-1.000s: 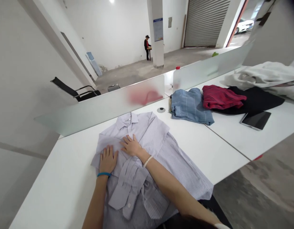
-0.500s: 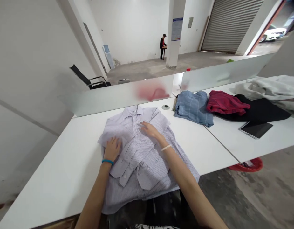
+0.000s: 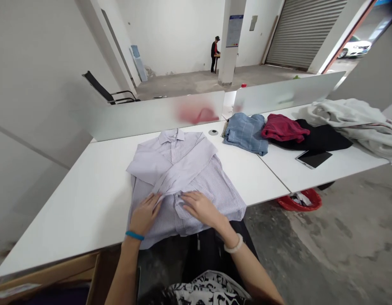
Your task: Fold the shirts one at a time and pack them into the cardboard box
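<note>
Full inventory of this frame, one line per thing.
striped shirt: 1, pale lilac, on table, sleeves crossed
table: 2 tops, white, joined
dividers: 2, frosted, table's far edge
blue shirt: 1, blue, right of striped shirt
red garment: 1, red, atop black garment
black garment: 1, black, right of blue shirt
tablet: 1, dark, near black garment
cloth heap: 1, off-white, far right
chair: 1, black, behind dividers
basket: 1, red, floor under table
person: 1, dark clothes, far background
left hand: 1, blue wristband, on striped shirt
right hand: 1, pale bracelet, on striped shirt
</note>
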Available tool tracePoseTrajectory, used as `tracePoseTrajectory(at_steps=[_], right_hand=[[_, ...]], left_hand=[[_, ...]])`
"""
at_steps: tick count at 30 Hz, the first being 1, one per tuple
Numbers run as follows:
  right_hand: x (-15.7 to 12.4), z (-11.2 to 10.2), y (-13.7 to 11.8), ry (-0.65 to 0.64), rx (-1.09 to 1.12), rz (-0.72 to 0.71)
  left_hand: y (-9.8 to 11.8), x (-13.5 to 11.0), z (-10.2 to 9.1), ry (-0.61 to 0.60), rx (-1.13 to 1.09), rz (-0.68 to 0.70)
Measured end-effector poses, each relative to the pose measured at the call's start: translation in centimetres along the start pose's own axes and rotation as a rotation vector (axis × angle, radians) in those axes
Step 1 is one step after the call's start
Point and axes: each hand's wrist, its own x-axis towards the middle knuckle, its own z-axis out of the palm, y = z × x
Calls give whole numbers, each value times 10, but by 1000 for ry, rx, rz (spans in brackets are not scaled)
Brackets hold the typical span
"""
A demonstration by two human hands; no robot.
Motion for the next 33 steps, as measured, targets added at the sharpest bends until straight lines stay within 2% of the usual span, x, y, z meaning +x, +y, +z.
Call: tracePoseTrajectory(at_steps=[3, 6, 8, 11, 13, 16, 19, 22, 27, 30, 33], right_hand=[[3, 32, -23, -27, -156, -96], [8, 44, -33, -45, -213, -198], [9, 43, -35, -39, -260, -111], [5, 35, -32, -16, -311, 155], [0, 30, -27, 14, -294, 277], [-8, 27, -17, 66, -274, 383], [-13, 32, -9, 90, -350, 447], [-15, 37, -4, 128, -424, 486], [-23, 27, 3, 112, -337, 442], [-35, 11, 11, 52, -241, 372], [-47, -1, 24, -38, -95, 262]], left_hand=[[9, 10, -19, 103, -15, -58], [19, 16, -33, 171, -18, -43], [22, 17, -37, 193, 0, -11], [18, 14, -35, 217, 41, 13], [8, 9, -29, 201, 59, 23], [-7, 0, -16, 120, 59, 42], [-6, -9, -4, 108, 58, 18], [21, -14, 8, 117, -12, 86], [79, -12, 38, -5, -210, 340], [91, -11, 53, 42, -234, 360], [90, -13, 58, 139, -186, 356]])
